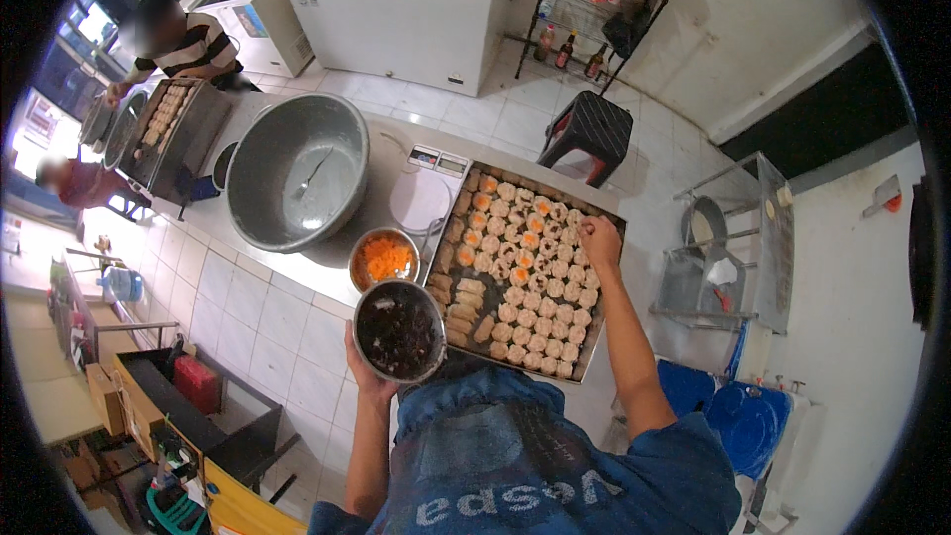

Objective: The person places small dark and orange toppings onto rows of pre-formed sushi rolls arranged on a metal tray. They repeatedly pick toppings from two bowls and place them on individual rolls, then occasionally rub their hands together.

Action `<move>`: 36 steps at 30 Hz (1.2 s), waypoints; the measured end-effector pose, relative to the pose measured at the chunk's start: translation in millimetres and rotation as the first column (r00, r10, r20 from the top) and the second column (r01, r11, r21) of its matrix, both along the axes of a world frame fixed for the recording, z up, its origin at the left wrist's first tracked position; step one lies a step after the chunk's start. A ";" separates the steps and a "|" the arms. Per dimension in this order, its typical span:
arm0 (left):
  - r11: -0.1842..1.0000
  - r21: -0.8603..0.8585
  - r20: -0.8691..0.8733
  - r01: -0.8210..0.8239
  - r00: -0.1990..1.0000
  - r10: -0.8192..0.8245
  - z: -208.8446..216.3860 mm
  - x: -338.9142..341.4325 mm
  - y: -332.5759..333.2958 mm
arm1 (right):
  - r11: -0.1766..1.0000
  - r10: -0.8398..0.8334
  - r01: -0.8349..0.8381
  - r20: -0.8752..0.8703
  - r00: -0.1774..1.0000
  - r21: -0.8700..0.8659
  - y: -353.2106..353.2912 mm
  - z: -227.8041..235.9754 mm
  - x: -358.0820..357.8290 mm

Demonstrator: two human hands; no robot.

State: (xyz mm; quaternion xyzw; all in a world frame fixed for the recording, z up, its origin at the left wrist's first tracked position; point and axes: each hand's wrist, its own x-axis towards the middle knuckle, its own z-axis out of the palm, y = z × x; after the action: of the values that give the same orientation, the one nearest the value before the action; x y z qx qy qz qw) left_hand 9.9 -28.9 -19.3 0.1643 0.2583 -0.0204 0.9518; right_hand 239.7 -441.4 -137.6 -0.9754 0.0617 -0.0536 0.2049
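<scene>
My left hand (pixel 370 373) is wrapped round the side of a round metal bowl (pixel 444 345) and holds it by the tray's near left corner. Dark shredded bits (pixel 398 327) lie inside the bowl. Over the far right part of a large metal tray (pixel 493 289), my right hand (pixel 599 241) has its fingers pinched together, close above the dumplings. What is between the fingertips is too small to make out. Rows of open-topped dumplings (pixel 535 322) fill most of the tray; some carry orange topping, others dark bits. Longer folded dumplings (pixel 466 302) line its left side.
A metal bowl of orange shreds (pixel 384 258) stands left of the tray, beside a digital scale (pixel 436 160). Further left is a big grey basin (pixel 248 198) with a spoon. A black stool (pixel 592 131) stands beyond the table. Two people are at the far left, near another tray.
</scene>
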 end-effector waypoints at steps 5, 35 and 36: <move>1.000 -0.010 -0.045 0.027 0.999 -0.027 -6.0 3.5 -0.4 | 0.986 0.109 -0.104 0.037 0.993 -0.127 -0.1 -18.0 11.9; 0.999 -0.032 -0.015 0.011 1.000 -0.011 -0.7 -2.1 1.5 | 0.977 0.072 -0.068 0.015 0.997 -0.201 1.5 -22.0 16.8; 1.000 -0.027 -0.016 0.012 1.000 -0.013 -0.7 -1.3 1.4 | 0.977 0.068 -0.064 0.012 0.998 -0.204 2.9 -21.6 18.2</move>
State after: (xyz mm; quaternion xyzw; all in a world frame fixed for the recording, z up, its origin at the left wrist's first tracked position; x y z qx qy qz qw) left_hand 8.5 -27.5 -19.9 0.1527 0.2646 -0.0312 0.9517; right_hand 257.9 -438.5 -159.2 -0.9922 0.0215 -0.0618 0.1062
